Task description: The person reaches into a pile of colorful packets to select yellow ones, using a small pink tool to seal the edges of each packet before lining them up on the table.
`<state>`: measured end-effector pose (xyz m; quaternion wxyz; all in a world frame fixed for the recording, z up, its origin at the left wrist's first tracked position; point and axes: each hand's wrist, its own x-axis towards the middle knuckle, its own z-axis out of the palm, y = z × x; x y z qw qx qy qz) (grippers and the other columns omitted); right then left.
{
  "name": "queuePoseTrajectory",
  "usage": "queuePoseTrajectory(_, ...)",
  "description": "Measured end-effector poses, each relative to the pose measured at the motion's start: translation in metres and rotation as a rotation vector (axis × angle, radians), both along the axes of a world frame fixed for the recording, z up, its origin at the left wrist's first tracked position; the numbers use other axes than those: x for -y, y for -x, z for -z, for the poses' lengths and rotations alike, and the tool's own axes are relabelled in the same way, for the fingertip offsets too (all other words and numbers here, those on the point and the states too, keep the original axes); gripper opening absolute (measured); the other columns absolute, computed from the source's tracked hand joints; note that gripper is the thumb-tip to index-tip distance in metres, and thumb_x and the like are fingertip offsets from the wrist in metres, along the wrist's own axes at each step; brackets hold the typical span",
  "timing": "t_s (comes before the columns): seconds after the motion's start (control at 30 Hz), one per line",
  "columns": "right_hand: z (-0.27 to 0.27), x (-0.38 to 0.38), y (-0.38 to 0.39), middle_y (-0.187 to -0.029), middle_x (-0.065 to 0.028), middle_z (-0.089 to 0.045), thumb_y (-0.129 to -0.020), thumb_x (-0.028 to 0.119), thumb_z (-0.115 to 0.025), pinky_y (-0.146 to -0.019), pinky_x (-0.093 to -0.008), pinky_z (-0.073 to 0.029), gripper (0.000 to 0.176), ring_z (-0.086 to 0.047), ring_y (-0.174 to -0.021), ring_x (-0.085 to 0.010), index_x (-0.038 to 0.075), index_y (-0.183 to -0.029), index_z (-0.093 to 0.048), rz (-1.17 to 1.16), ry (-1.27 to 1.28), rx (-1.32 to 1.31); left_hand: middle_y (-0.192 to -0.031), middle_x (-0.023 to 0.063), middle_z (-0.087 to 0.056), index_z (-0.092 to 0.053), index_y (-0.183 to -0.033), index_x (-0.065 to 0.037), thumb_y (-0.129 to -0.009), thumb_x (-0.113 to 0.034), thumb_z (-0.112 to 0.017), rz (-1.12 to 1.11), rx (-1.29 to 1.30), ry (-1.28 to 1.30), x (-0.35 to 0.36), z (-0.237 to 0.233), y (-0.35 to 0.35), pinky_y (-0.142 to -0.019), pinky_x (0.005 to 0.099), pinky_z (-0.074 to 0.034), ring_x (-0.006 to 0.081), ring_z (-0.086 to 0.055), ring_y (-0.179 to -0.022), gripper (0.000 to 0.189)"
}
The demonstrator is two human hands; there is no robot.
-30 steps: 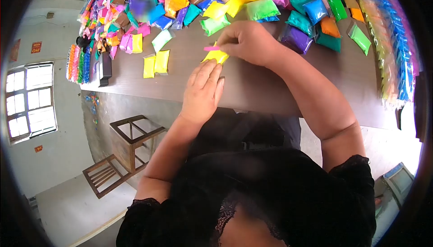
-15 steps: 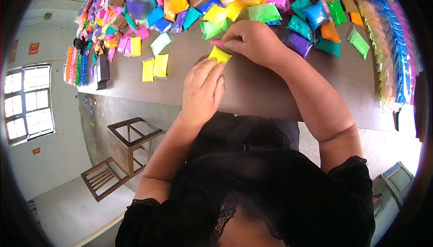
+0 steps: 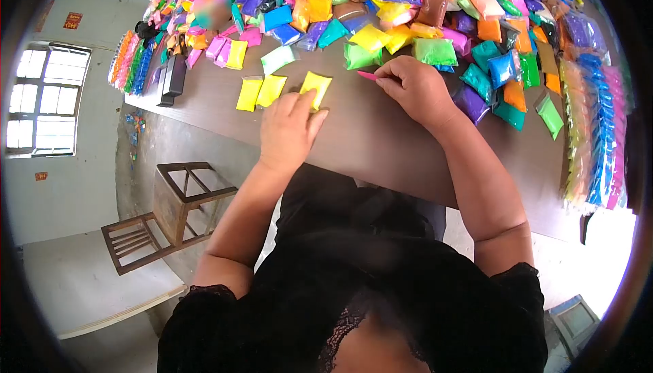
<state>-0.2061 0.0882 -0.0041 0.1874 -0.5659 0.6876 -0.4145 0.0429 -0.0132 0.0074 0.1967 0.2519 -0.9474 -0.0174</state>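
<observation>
My left hand (image 3: 289, 124) is at the front part of the table, its fingers closed over the lower edge of a small yellow clear-wrapped packet (image 3: 317, 88). To its left lie a yellow packet (image 3: 271, 90) and another yellow packet (image 3: 249, 93), side by side. My right hand (image 3: 416, 88) pinches a thin pink strip-like piece (image 3: 368, 75) that points left; its far end is inside the fingers and its kind cannot be made out. Just beyond that hand are a green packet (image 3: 436, 52) and a yellow-green packet (image 3: 362, 56).
A large heap of colourful packets (image 3: 326, 9) covers the back of the brown table (image 3: 367, 141). Long strips of blue packets (image 3: 602, 128) hang at the right edge. A black box-like object (image 3: 172, 80) stands at the left. A wooden chair (image 3: 170, 206) is on the floor at left.
My left hand has moved the yellow packet leftward, close to the two other yellow packets. The right hand still holds the pink piece, now farther from the left hand. The view has shifted.
</observation>
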Motion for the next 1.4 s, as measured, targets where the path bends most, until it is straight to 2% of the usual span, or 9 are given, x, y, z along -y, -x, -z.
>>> queuePoseTrajectory(0.1,0.001,0.001,0.000,-0.092,-0.0117,-0.068,-0.086,0.013,-0.072,-0.075,-0.0357,-0.053,0.014,-0.066,-0.085,-0.0282,0.004,-0.096,-0.071,0.006,-0.015,0.017,-0.134,0.0136,-0.055,-0.057,-0.134,-0.009,-0.085,-0.032,-0.074,-0.065,-0.026,0.031,0.001,-0.012,0.003,-0.103,0.0495,-0.041,0.0349,-0.053,-0.122,0.057)
queuePoseTrajectory(0.3,-0.010,-0.004,0.000,-0.092,-0.0129,-0.066,-0.087,0.018,-0.071,-0.075,-0.0393,-0.052,0.020,-0.066,-0.086,-0.0314,0.008,-0.105,-0.072,-0.068,0.030,-0.017,-0.156,0.0156,-0.038,-0.049,-0.145,-0.010,-0.096,-0.033,-0.060,-0.023,0.255,-0.006,0.037,0.005,0.000,-0.119,0.0567,-0.020,0.0365,-0.033,-0.145,0.055)
queuePoseTrajectory(0.57,-0.002,0.001,0.004,-0.092,-0.0134,-0.068,-0.089,0.024,-0.069,-0.076,-0.0424,-0.052,0.018,-0.066,-0.088,-0.0330,0.009,-0.097,-0.073,-0.133,0.038,-0.002,-0.157,0.0206,-0.035,-0.044,-0.148,-0.008,-0.099,-0.024,-0.058,0.011,-0.140,0.024,0.053,0.009,-0.033,-0.118,0.0521,-0.025,0.0340,-0.033,-0.146,0.053)
queuePoseTrajectory(0.63,-0.010,0.000,0.003,-0.088,-0.0120,-0.067,-0.087,0.026,-0.073,-0.074,-0.0407,-0.051,0.019,-0.065,-0.084,-0.0312,0.007,-0.091,-0.071,-0.124,-0.058,0.093,-0.146,0.0227,-0.048,-0.051,-0.140,-0.004,-0.098,-0.014,-0.057,-0.147,-0.493,-0.023,0.072,0.010,-0.047,-0.111,0.0431,-0.038,0.0326,-0.047,-0.136,0.043)
queuePoseTrajectory(0.73,-0.013,0.000,0.001,-0.086,-0.0114,-0.066,-0.086,0.027,-0.075,-0.072,-0.0397,-0.050,0.021,-0.065,-0.081,-0.0298,0.007,-0.090,-0.071,-0.128,-0.134,0.068,-0.128,0.0179,-0.061,-0.060,-0.130,-0.003,-0.098,-0.009,-0.056,-0.365,-0.495,-0.213,0.096,0.008,-0.074,-0.099,0.0353,-0.047,0.0290,-0.060,-0.118,0.032)
queuePoseTrajectory(0.77,-0.012,0.000,0.002,-0.085,-0.0113,-0.066,-0.086,0.027,-0.076,-0.071,-0.0393,-0.050,0.021,-0.064,-0.080,-0.0291,0.007,-0.090,-0.070,-0.124,-0.138,0.043,-0.105,0.0120,-0.068,-0.069,-0.116,-0.004,-0.095,-0.011,-0.061,-0.363,-0.521,-0.146,0.097,0.007,-0.075,-0.087,0.0341,-0.051,0.0246,-0.065,-0.097,0.023)
queuePoseTrajectory(0.97,-0.009,0.000,0.001,-0.084,-0.0104,-0.064,-0.083,0.023,-0.079,-0.070,-0.0374,-0.050,0.020,-0.063,-0.078,-0.0276,0.006,-0.089,-0.070,-0.117,-0.105,0.051,-0.088,0.0099,-0.069,-0.074,-0.111,-0.009,-0.086,-0.021,-0.075,-0.395,-0.276,-0.410,0.073,0.003,-0.068,-0.075,0.0343,-0.053,0.0217,-0.067,-0.081,0.028)
queuePoseTrajectory(1.2,-0.008,0.000,-0.002,-0.081,-0.0068,-0.061,-0.084,0.014,-0.079,-0.067,-0.0319,-0.046,0.016,-0.057,-0.073,-0.0182,0.002,-0.087,-0.069,-0.128,-0.058,0.047,-0.092,0.0101,-0.068,-0.069,-0.124,-0.010,-0.083,-0.022,-0.077,-0.447,-0.085,-0.546,0.081,-0.004,-0.071,-0.076,0.0350,-0.053,0.0221,-0.066,-0.079,0.043)
queuePoseTrajectory(1.4,-0.010,0.000,-0.002,-0.082,-0.0068,-0.061,-0.084,0.014,-0.078,-0.068,-0.0319,-0.046,0.016,-0.056,-0.073,-0.0183,0.002,-0.087,-0.069,-0.127,-0.072,0.037,-0.102,0.0110,-0.068,-0.065,-0.130,-0.010,-0.083,-0.004,-0.066,-0.428,-0.016,-0.608,0.079,-0.024,-0.070,-0.080,0.0365,-0.054,0.0270,-0.067,-0.087,0.047)
